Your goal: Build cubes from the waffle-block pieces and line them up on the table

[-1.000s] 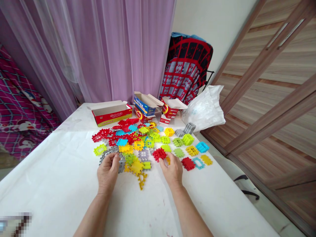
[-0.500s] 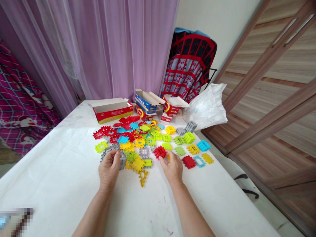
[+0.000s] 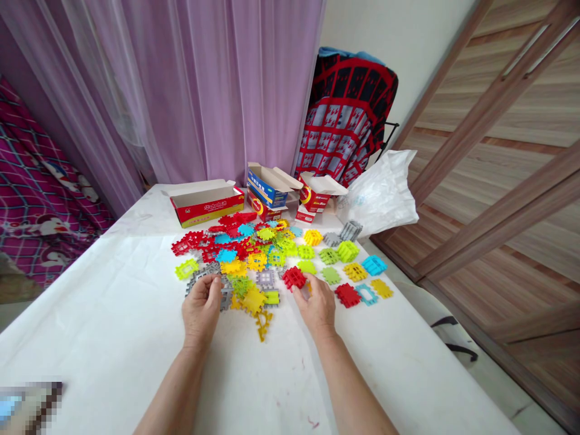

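Note:
Between the thumb and fingers of my right hand (image 3: 318,303) is a red toothed block (image 3: 294,278), held just right of the pile. My left hand (image 3: 202,305) is closed at the pile's left front, beside grey pieces (image 3: 225,297); whether its fingertips pinch anything is hidden. The mixed pile has red pieces (image 3: 188,243), a yellow plate (image 3: 252,300) and blue ones (image 3: 226,255). A yellow triangular frame (image 3: 263,326) lies at its front edge. To the right sit separate pieces, among them a red one (image 3: 348,295), a blue block (image 3: 374,266) and a green block (image 3: 348,251).
Behind the pile stand an open red and yellow box (image 3: 208,205), a blue box (image 3: 266,188) on a red one, and another red box (image 3: 315,196). A white plastic bag (image 3: 383,193) rests at the white table's (image 3: 113,314) back right. A blurred object lies lower left.
Both hands hold nearly the same place and pose, the red block still in my right hand. The camera view has shifted very slightly.

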Motion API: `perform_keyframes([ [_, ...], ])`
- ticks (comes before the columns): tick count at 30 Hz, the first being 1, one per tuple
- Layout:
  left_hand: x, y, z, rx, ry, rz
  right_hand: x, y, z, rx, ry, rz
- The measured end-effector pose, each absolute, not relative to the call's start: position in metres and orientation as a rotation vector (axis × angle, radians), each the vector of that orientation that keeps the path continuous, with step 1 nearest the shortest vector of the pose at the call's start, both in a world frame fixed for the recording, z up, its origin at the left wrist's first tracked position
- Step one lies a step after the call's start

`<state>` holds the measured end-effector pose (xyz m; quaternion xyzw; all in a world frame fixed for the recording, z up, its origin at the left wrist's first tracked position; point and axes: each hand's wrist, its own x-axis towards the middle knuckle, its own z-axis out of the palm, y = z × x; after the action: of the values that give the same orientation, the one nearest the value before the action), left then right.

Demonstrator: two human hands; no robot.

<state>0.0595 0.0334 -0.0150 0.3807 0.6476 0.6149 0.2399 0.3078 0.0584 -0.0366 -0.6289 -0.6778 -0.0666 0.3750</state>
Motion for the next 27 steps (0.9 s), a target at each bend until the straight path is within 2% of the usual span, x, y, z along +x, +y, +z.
perform_keyframes([
  [27,0.0585,0.0343,-0.0156,1.061,1.817,1.667,0.3052,0.0560,-0.0314,-1.717,-1.752,-0.162],
])
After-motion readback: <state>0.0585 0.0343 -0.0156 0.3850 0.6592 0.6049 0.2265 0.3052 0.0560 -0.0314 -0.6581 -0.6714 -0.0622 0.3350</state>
